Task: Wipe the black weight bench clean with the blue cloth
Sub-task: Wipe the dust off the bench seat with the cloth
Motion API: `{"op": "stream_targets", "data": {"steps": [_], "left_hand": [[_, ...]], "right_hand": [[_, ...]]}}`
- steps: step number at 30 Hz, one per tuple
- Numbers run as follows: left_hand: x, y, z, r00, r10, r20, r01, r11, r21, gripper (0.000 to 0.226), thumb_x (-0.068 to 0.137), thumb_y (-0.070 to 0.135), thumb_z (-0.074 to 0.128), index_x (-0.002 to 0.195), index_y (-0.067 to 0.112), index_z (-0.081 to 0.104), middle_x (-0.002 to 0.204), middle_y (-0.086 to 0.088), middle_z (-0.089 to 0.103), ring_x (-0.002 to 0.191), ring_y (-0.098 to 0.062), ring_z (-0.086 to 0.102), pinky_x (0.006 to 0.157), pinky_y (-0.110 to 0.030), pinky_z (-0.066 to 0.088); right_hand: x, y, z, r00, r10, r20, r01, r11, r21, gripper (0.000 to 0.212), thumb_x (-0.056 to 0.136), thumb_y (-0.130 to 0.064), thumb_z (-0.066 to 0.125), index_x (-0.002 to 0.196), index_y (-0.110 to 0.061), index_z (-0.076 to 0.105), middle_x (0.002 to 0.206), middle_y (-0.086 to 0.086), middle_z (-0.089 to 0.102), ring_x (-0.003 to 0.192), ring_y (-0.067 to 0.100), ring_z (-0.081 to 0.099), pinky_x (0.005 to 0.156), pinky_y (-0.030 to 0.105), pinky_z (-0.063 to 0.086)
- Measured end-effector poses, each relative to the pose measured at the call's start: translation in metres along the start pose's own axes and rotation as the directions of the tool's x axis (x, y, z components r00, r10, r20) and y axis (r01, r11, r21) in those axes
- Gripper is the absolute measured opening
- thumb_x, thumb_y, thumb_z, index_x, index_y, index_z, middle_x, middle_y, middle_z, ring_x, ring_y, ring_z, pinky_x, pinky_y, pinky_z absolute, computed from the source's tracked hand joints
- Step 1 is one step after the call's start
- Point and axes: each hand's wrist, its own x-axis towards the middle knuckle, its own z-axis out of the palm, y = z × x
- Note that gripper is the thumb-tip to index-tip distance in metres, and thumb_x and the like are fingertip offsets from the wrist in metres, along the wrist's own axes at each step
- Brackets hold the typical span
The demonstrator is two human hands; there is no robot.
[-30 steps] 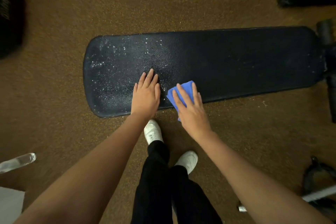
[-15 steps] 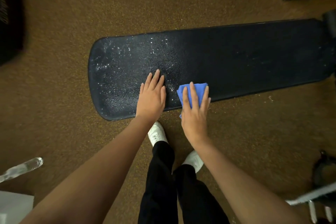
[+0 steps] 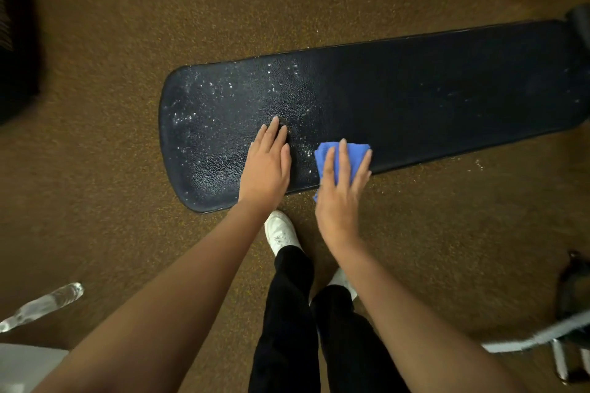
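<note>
Since a second ago the blue cloth has been carried a little way rightward along the near edge of the black weight bench, away from the left hand, and the fingers over it have been turned to point more straight ahead. The cloth is pressed flat under the right hand, whose fingers are held straight and spread across it rather than curled round it; a corner of cloth is seen below the bench edge beside the palm. The left hand is laid flat and open on the bench pad, nothing held, just beside the cloth. White specks, possibly droplets, are scattered over the left end of the pad. A clear plastic bottle is seen on the brown floor at lower left.
</note>
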Motion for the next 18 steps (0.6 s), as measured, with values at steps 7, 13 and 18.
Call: {"op": "stream_targets", "data": {"steps": [7,13,18], "left_hand": [[-0.002,-0.007,-0.007,0.999,-0.038,-0.016,0.038,0.999,-0.014,0.051,0.097,0.028,0.019,0.14,0.004,0.034,0.153,-0.009,0.023,0.142,-0.025,0.014,0.116,-0.044,0.016],[0.001,-0.005,-0.01,0.999,-0.048,-0.002,0.048,0.999,0.007,0.044,0.101,0.022,0.025,0.142,0.008,0.031,0.154,-0.005,0.018,0.143,-0.022,0.008,0.117,-0.043,0.01],[0.006,-0.01,-0.013,0.998,-0.052,-0.027,0.053,0.998,0.027,0.044,0.101,0.021,0.025,0.141,0.006,0.033,0.154,-0.008,0.02,0.143,-0.025,0.01,0.116,-0.045,0.013]], "right_hand": [[0.0,0.022,-0.01,0.984,-0.161,0.071,0.163,0.986,-0.021,0.09,0.069,-0.004,0.072,0.145,-0.004,0.025,0.154,0.016,0.017,0.138,0.049,0.002,0.108,0.06,0.01],[0.013,0.016,-0.015,0.987,0.157,-0.027,-0.157,0.988,0.003,0.089,0.07,-0.004,0.074,0.144,0.002,0.025,0.153,0.022,0.015,0.136,0.054,0.001,0.107,0.063,0.016],[0.004,-0.031,0.002,0.996,0.078,0.035,-0.077,0.997,-0.022,0.083,0.072,-0.01,0.075,0.141,0.001,0.031,0.152,0.022,0.021,0.136,0.054,0.011,0.107,0.059,0.024]]}}
